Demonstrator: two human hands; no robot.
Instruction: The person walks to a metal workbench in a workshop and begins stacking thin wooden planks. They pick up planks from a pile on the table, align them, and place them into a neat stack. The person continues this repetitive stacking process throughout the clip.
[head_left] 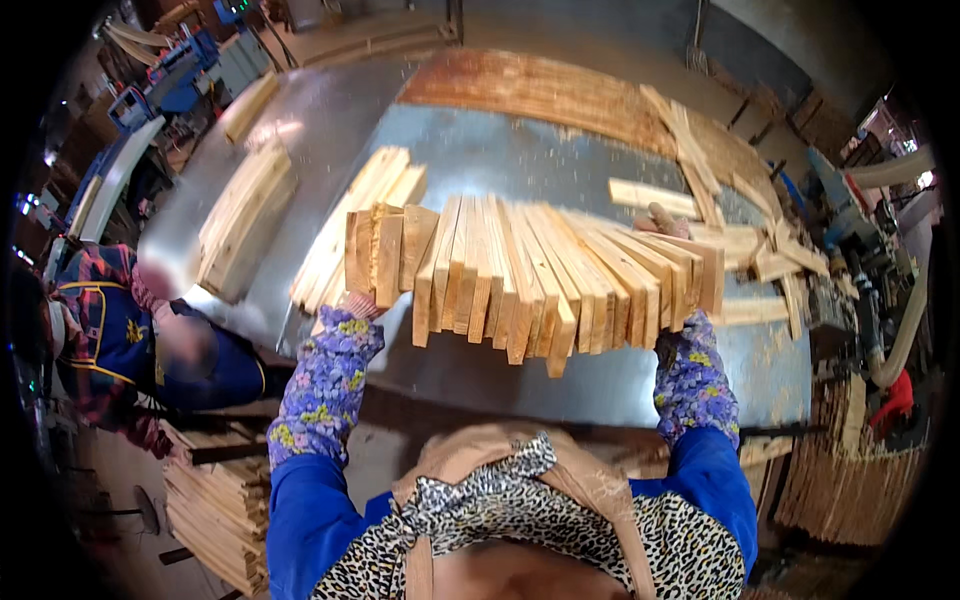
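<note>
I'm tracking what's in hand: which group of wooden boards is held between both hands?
The wide row of boards in the middle. It alone spans from left hand to right hand; the stacks to its left lie on the metal table.

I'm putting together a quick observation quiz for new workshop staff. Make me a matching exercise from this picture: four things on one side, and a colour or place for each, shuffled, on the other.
Things
1. Row of boards
2. Sleeve covers
3. Co-worker's apron
4. Reddish-brown panel

Colours and places
A. Dark blue with yellow edging
B. Along the far side of the table
C. Held by the left hand and right hand
D. Purple with a flower pattern

Right pairs: 1-C, 2-D, 3-A, 4-B
</note>
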